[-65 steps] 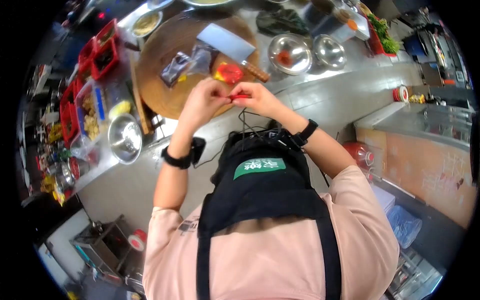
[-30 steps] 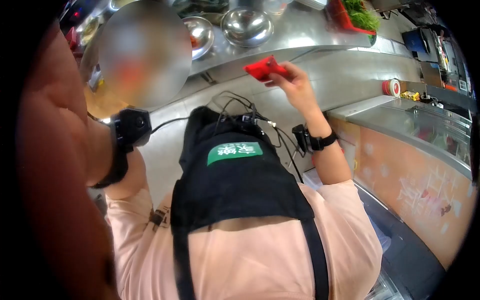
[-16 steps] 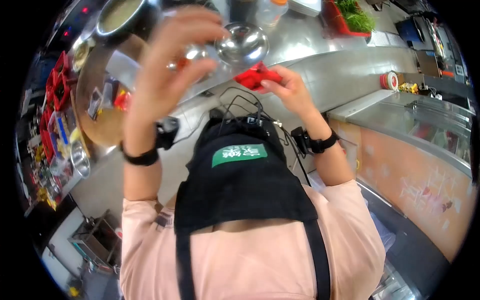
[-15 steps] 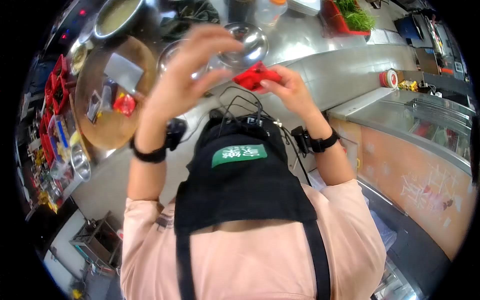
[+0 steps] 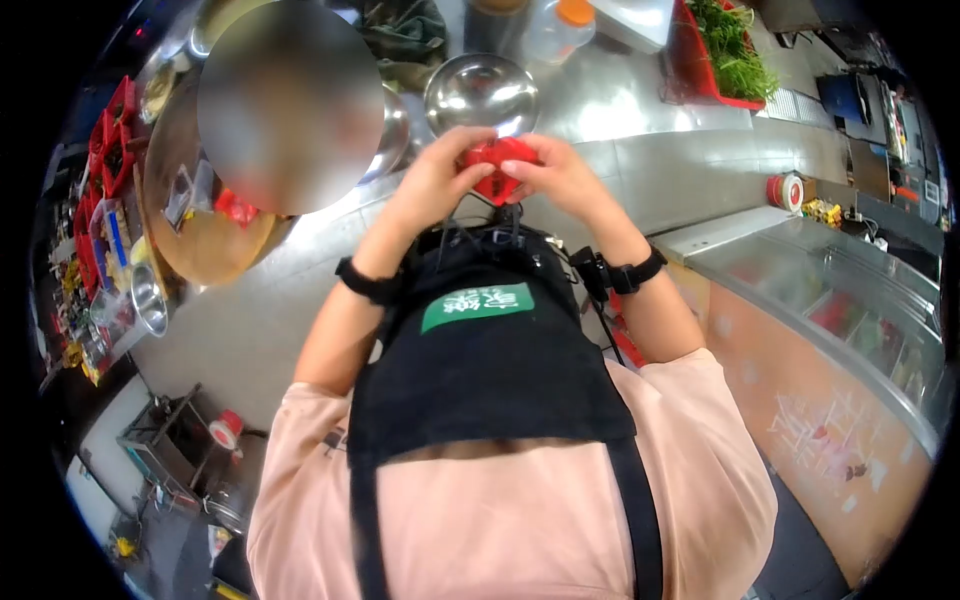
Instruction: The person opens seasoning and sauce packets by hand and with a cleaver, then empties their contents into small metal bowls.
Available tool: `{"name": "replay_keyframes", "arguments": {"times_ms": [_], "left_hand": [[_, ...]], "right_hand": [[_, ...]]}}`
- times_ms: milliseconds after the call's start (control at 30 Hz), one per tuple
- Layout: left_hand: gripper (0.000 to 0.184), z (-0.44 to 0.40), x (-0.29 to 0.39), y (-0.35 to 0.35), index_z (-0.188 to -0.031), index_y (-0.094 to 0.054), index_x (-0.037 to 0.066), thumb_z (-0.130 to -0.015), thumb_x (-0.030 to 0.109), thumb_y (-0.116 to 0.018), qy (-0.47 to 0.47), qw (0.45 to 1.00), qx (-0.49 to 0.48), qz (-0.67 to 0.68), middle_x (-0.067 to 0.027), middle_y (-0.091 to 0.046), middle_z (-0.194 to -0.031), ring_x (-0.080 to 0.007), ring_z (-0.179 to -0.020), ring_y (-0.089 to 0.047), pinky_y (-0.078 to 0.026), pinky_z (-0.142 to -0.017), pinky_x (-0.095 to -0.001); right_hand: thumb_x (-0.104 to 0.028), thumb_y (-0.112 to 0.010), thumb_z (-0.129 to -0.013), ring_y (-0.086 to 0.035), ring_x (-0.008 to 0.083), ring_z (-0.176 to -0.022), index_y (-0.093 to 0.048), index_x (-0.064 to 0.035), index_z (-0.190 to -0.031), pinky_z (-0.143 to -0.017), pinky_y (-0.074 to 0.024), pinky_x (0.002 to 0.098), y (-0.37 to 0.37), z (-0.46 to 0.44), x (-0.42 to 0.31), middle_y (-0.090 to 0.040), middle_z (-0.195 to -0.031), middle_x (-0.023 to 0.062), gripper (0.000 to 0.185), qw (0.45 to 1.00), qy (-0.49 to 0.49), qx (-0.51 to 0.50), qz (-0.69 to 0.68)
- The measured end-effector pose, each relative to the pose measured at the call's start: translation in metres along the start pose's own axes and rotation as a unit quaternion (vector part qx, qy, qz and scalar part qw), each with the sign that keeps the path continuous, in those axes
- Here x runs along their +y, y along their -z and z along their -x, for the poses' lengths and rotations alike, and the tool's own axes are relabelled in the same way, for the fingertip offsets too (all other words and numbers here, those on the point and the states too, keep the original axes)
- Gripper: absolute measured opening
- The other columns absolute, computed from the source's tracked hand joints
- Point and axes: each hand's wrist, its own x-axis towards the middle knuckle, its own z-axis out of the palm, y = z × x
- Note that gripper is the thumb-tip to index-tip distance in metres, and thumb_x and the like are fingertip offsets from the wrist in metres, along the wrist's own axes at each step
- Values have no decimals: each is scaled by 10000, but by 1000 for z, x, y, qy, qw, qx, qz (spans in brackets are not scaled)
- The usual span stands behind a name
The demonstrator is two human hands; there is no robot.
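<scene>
Both hands meet in front of the black apron (image 5: 560,370) around a small red packet (image 5: 494,160), which looks like soft plastic. My left hand (image 5: 438,182) pinches its left side, and my right hand (image 5: 568,180) grips its right side. The thumbs come close together on its near face; the packet's print is too small to read. Just beyond the hands, a shiny steel bowl (image 5: 480,92) sits on the metal counter. A second steel bowl (image 5: 392,130) is partly covered by a round blur.
On the left, a round wooden board (image 5: 215,258) carries another red packet (image 5: 236,207); the blur hides part of the board. An orange-lidded jar (image 5: 560,30) and a red basket of greens (image 5: 720,60) stand at the back. A glass-topped case (image 5: 800,260) lies to the right.
My left hand, raised and open before, has come down and right to take hold of the red packet. My right hand has shifted slightly left with it. A blur now covers the cleaver.
</scene>
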Motion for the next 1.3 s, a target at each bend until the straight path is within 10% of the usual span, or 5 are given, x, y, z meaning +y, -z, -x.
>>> {"name": "replay_keyframes", "arguments": {"times_ms": [367, 733, 800, 1300], "left_hand": [[193, -14, -32, -35, -1123, -612, 59, -943, 127, -630, 269, 819, 132, 490, -32, -661, -998, -86, -791, -598, -465, -653, -223], [203, -27, -44, -49, -1024, -586, 69, -985, 268, -588, 328, 760, 128, 546, -22, -609, -815, -99, -671, -546, -423, -563, -218], [272, -27, -38, -42, -955, -563, 77, -1002, 344, -546, 355, 797, 13, 488, -19, -568, -752, -90, -576, -497, -365, -469, -218], [330, -41, -51, -27, -814, -507, 93, -1024, 345, -482, 408, 725, -1, 555, -19, -512, -642, -77, -438, -349, -229, -373, -218]], "right_hand": [[-154, -673, -904, -617, 112, -696, -619, -25, -1069, -579, -511, 235, 25, -30, 8, -659, -880, 51, 216, 981, -140, -53, -122], [-71, -604, -897, -414, 50, -462, -597, -54, -811, -397, -276, 205, 38, -56, 18, -524, -630, -22, 88, 971, -226, -3, -74], [-84, -592, -905, -401, 53, -457, -598, -54, -823, -392, -265, 210, 43, -56, 12, -519, -626, -22, 87, 968, -231, -19, -95], [-251, -472, -964, -367, 93, -461, -562, -69, -821, -406, -244, 236, 35, -70, 6, -459, -589, -13, 248, 950, -291, -25, -110]]}}
